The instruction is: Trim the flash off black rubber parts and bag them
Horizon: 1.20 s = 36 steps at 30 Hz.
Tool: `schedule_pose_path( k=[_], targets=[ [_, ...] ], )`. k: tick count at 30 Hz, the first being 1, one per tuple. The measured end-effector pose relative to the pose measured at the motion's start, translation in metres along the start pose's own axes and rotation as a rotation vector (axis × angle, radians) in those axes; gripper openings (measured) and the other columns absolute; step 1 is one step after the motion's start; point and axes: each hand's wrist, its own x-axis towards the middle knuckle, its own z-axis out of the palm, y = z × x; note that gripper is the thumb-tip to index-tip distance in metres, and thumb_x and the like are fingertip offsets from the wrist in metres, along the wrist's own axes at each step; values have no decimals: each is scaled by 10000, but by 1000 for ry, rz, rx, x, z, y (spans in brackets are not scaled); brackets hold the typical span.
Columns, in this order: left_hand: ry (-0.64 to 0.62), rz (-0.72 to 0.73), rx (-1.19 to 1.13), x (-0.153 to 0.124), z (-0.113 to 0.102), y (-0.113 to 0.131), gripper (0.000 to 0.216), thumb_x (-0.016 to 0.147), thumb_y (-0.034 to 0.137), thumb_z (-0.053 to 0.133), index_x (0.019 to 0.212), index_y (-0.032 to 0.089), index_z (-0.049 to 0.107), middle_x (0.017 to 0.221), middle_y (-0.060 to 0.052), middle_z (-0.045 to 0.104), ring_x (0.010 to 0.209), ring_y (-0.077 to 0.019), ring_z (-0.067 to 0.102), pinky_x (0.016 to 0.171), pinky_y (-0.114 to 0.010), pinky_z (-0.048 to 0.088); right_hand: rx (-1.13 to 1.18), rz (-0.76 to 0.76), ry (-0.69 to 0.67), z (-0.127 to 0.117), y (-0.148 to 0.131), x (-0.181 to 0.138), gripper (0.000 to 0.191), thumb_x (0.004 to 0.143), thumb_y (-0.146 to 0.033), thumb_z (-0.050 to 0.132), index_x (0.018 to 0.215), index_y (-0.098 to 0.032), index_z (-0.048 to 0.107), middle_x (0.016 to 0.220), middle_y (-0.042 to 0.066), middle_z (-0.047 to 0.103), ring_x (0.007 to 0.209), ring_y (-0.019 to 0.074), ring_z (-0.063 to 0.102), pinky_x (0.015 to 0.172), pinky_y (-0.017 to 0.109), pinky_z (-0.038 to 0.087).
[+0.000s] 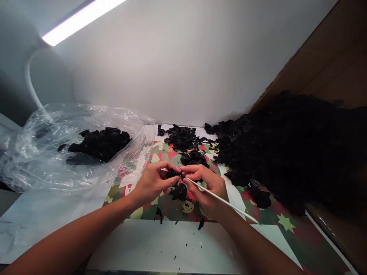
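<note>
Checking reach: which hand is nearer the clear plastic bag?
Left. The left hand, pinching a small black part, is close beside the plastic bag; the right hand, holding a white stick, lies farther right.

Bare left hand (155,182), bare right hand (208,188).

A lit strip lamp (80,19) glows white at the top left. Its pale bent neck (30,81) curves down just below the lamp. A plain grey-white wall (186,57) runs behind the lamp and spreads far to the right of it, brightest close to the lamp and dimmer farther off. Well to the right of the lamp a brown board (329,61) leans in at a slant. Below the lamp lies the surface (160,248), white in its near part, with a sheet (289,225) printed in green, red and cream stars spread over it, far down and to the right of the lamp.
</note>
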Motion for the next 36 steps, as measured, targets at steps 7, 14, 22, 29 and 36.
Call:
schedule_pose_path(
  k=[7,14,22,29,36],
  targets=[
    [8,-9,71,-1,0,1,152,831,282,736,861,150,665,514,74,529,394,-61,495,374,-153,353,-175,-155,-59,0,3,-1,123,946,-130,608,894,-235,644,1100,76,768,1023,210,727,886,364,590],
    [9,5,132,-2,1,4,126,802,260,730,811,158,657,550,68,538,395,-57,471,372,-167,313,-331,-262,-99,1,6,-1,147,980,-126,558,897,-224,630,1073,97,765,980,209,721,856,356,598],
    [83,202,340,9,-6,-16,81,797,225,738,782,159,694,669,21,631,538,-86,497,499,-202,362,-256,-63,-247,-1,9,16,170,1021,-237,517,967,-221,678,901,34,760,789,180,716,715,289,555],
    [121,250,170,11,-11,-9,166,801,279,776,888,155,710,754,-6,629,604,-107,511,556,-232,403,-175,182,-94,3,17,30,134,963,-241,603,874,-213,698,808,4,744,693,171,667,639,276,482],
    [-28,116,-396,18,-15,-10,442,735,404,871,1072,157,726,804,-27,673,675,-118,573,616,-226,430,-227,220,96,-7,22,25,304,935,-373,638,684,-218,564,667,-14,625,606,156,563,585,275,432]
  ],
)
